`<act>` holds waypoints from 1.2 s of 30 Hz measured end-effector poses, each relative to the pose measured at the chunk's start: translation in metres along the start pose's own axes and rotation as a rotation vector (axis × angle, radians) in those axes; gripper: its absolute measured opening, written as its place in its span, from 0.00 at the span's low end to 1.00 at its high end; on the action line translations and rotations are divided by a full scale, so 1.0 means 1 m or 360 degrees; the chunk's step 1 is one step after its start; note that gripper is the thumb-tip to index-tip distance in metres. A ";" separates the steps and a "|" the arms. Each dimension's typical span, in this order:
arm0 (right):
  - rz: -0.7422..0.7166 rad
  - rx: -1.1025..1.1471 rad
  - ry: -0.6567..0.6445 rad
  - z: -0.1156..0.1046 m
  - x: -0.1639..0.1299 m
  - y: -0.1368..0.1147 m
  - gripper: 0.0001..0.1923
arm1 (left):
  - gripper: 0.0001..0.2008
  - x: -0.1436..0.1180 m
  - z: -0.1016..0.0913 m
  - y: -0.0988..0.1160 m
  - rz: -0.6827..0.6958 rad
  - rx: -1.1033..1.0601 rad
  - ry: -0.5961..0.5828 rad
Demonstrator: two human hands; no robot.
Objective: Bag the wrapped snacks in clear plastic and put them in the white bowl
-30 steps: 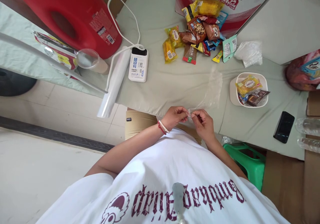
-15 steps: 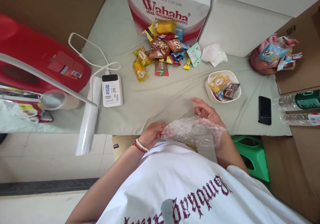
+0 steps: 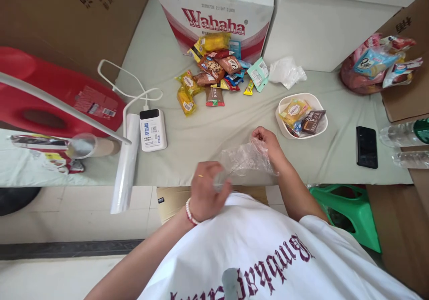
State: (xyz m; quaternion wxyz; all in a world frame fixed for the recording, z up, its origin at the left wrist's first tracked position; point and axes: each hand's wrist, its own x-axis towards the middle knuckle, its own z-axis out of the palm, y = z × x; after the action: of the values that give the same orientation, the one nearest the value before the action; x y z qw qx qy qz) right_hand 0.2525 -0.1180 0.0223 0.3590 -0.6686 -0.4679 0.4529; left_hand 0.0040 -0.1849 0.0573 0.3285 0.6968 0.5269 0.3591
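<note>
A crumpled clear plastic bag (image 3: 246,159) hangs at the table's front edge, its upper right end pinched in my right hand (image 3: 269,146). My left hand (image 3: 209,190) is beside the bag's left end, thumb and fingers apart and slightly blurred; whether a fingertip touches the film I cannot tell. Beyond my right hand stands a white bowl (image 3: 279,120) holding several wrapped snacks, among them a brown cocoa packet (image 3: 311,122). A heap of wrapped snacks (image 3: 214,70) lies farther back, against the Wahaha carton (image 3: 214,10).
White crumpled plastic (image 3: 287,72) lies right of the heap. To the left are a power bank (image 3: 153,130) with a cable, a film roll (image 3: 125,170), a plastic cup (image 3: 87,146) and a red jug (image 3: 60,85). A phone (image 3: 366,147) and bottles (image 3: 407,135) are at the right.
My left hand has let go of the bag's left end and its fingers have spread. My right hand, formerly loose behind the film, now pinches the bag's upper right end.
</note>
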 end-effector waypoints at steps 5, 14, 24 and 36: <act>0.0009 -0.0347 0.0292 0.022 0.013 -0.006 0.05 | 0.36 0.020 0.053 0.011 0.0142 0.0014 -0.0263; -0.0125 -0.0211 0.0334 0.022 0.018 0.016 0.11 | 0.09 0.040 0.067 -0.007 -0.0309 -0.0596 -0.0278; 0.0226 0.0658 -0.0196 0.014 -0.018 0.003 0.24 | 0.13 0.087 0.007 -0.054 -0.1382 -0.1160 -0.0168; 0.0370 0.0567 0.0034 0.030 -0.025 -0.019 0.20 | 0.31 0.013 0.011 -0.001 0.1050 0.0526 -0.0033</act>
State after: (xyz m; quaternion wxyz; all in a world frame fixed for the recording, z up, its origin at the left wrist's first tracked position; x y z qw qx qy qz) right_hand 0.2143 -0.1342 0.0365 0.4217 -0.6489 -0.2963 0.5598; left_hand 0.0157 -0.1734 0.0527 0.0833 0.8765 0.3215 0.3487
